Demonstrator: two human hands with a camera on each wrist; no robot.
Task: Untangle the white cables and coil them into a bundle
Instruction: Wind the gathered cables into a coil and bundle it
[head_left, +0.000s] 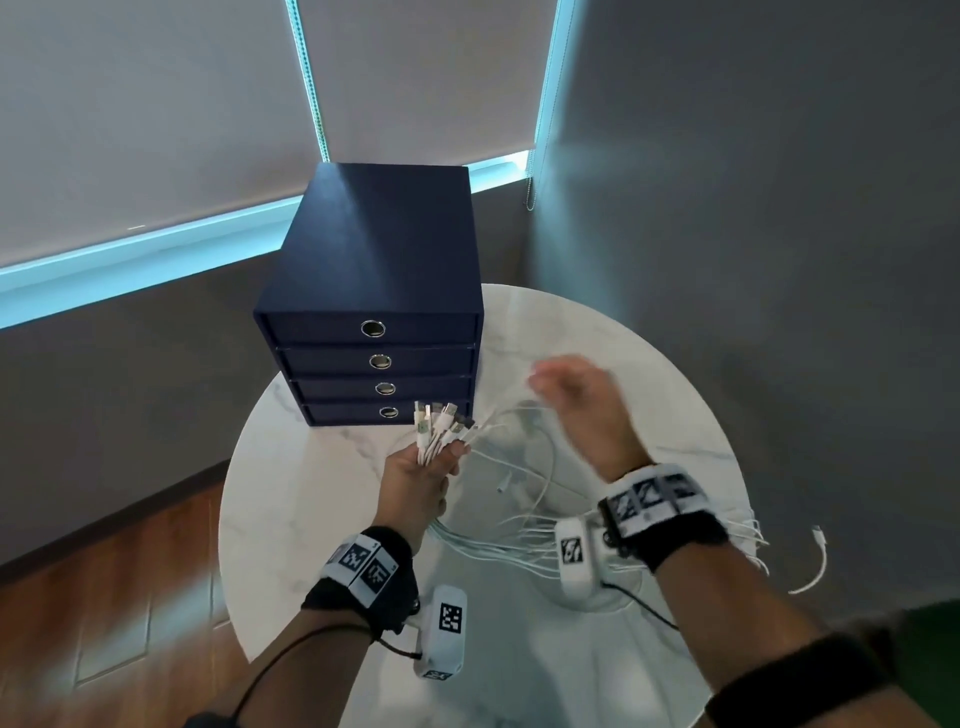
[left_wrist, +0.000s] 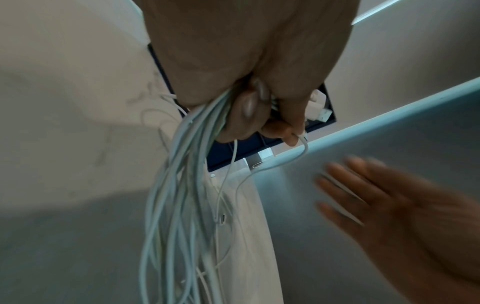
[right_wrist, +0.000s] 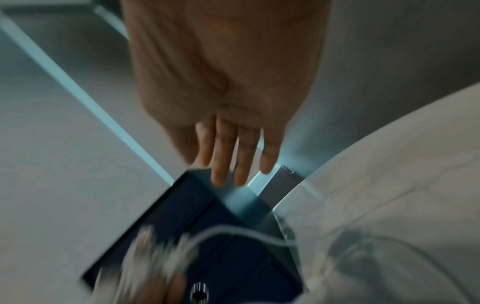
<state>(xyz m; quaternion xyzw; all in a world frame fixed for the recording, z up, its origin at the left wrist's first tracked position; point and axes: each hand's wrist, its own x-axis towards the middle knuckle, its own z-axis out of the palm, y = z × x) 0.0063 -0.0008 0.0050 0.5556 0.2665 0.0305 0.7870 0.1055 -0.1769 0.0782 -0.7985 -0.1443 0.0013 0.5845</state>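
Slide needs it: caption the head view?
Left hand grips white cables by their plugs; blurred right hand open above the table.

We see a dim room lit by cool blue-white daylight leaking round the blinds (head_left: 156, 119), with soft glare on the tabletop (head_left: 597, 332). Our right hand (head_left: 576, 400) is smeared by motion blur, most heavily in the right wrist view. Straight lines bow toward the frame edges.
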